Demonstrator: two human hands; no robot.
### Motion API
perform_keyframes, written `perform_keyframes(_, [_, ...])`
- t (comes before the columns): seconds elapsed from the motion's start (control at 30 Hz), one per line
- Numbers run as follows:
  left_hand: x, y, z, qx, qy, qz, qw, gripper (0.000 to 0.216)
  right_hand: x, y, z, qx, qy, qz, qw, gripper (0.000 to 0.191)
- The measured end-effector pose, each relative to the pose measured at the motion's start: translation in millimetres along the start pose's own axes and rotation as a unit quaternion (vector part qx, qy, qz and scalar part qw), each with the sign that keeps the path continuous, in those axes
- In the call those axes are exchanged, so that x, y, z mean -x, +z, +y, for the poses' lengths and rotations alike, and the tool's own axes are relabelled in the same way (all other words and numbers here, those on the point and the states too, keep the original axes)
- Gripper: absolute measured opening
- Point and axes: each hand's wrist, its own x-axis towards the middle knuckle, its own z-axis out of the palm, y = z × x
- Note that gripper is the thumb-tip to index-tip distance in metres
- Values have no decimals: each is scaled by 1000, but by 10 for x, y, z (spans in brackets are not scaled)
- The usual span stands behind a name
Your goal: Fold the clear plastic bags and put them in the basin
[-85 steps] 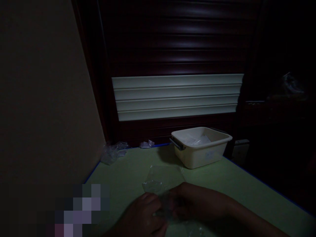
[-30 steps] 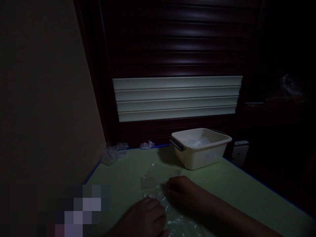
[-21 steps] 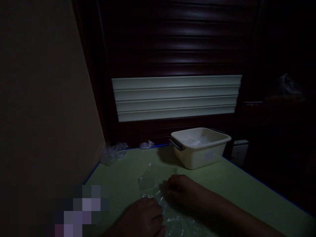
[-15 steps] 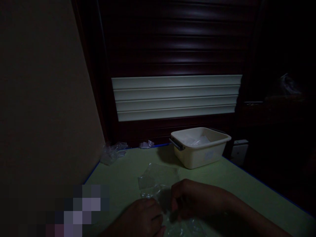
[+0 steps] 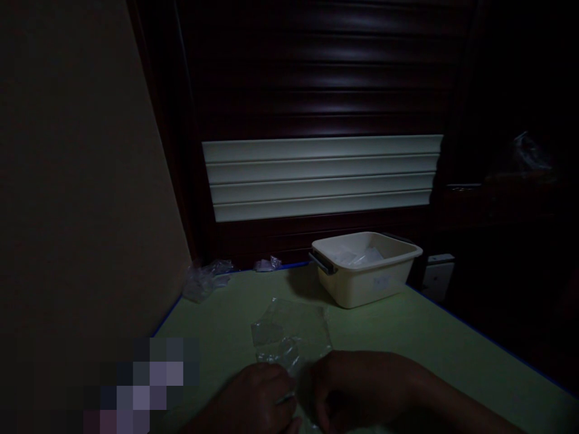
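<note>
The scene is very dim. A clear crumpled plastic bag [image 5: 292, 331] lies on the green table [image 5: 407, 343] just beyond my hands. My left hand [image 5: 260, 401] is at the bottom centre with curled fingers pinching the bag's near edge. My right hand [image 5: 357, 389] sits close beside it, fingers bent down onto the same plastic. The two hands nearly touch. Whatever may be inside the bag is hidden by the darkness and my fingers.
A cream plastic tub [image 5: 366, 268] with pale sheets inside stands at the table's back right. Crumpled clear plastic [image 5: 205, 278] lies in the back left corner by the wall, a smaller scrap [image 5: 268, 264] near it. A dark shutter with a pale band rises behind.
My right hand has drawn back from the middle of the bag toward me and closed in beside my left hand. More of the flat bag now shows beyond the hands.
</note>
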Motion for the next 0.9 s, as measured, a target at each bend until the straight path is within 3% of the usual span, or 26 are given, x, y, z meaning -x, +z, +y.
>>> perform_keyframes(0.3, [-4, -4, 19, 9, 1, -24, 1000, 9, 96, -99, 46, -41, 52, 84, 994, 13])
perform_keyframes(0.5, [-33, 22, 8, 30, -45, -34, 998, 16, 81, -92, 15, -103, 38, 65, 992, 6])
perform_keyframes(0.63, [-40, 69, 6, 10, -33, -10, 999, 9, 67, -67, 35, -113, 54, 62, 990, 7])
perform_keyframes(0.77, [-51, 83, 6, 4, -25, 14, 1000, 14, 86, -84, 54, -112, 55, 49, 991, 32])
perform_keyframes(0.9, [-64, 96, 7, 33, -38, 44, 998, 22, 80, -85, 40, -26, 27, 39, 999, 60])
